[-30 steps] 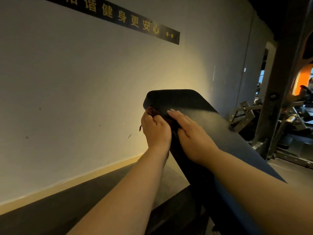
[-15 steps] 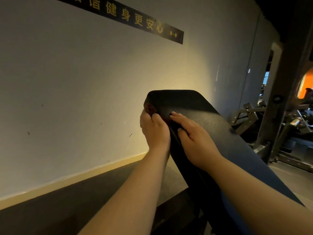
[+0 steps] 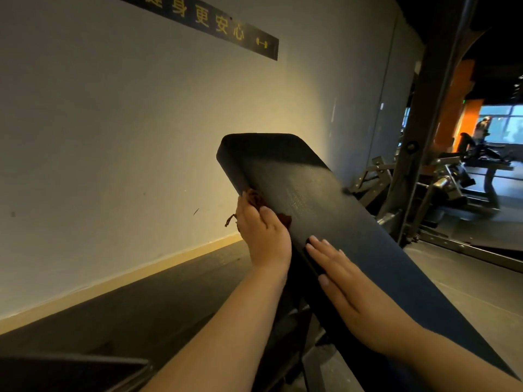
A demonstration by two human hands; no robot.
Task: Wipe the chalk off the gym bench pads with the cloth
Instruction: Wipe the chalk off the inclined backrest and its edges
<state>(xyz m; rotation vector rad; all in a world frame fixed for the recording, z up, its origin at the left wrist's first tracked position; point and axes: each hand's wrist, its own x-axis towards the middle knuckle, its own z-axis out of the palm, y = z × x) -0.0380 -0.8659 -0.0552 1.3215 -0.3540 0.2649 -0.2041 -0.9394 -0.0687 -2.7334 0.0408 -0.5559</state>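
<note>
The black bench pad (image 3: pixel 325 199) stands tilted up on an incline, its rounded top end raised toward the pale wall (image 3: pixel 127 137) and its long face running down to the lower right. The left hand (image 3: pixel 264 241) is at the pad's left long edge, a little below the top corner, fingers curled round a bunched dark reddish cloth (image 3: pixel 254 197) and holding it against that edge. A frayed thread of the cloth dangles free on the wall side. Further down the same edge the right hand (image 3: pixel 351 287) lies flat, fingers straight and close together, their tips on the rim where the pad's face meets its side. It grips nothing. The two hands are near each other but apart. To the left of the pad there is a strip of dark floor (image 3: pixel 169 292) between the bench and the yellowish baseboard (image 3: pixel 141 270). On the right a dark steel upright (image 3: pixel 421 142) rises near the pad's far edge, with more gym machines (image 3: pixel 467 171) behind it. A dark sign (image 3: pixel 226 26) with yellow characters hangs high on the wall.
</note>
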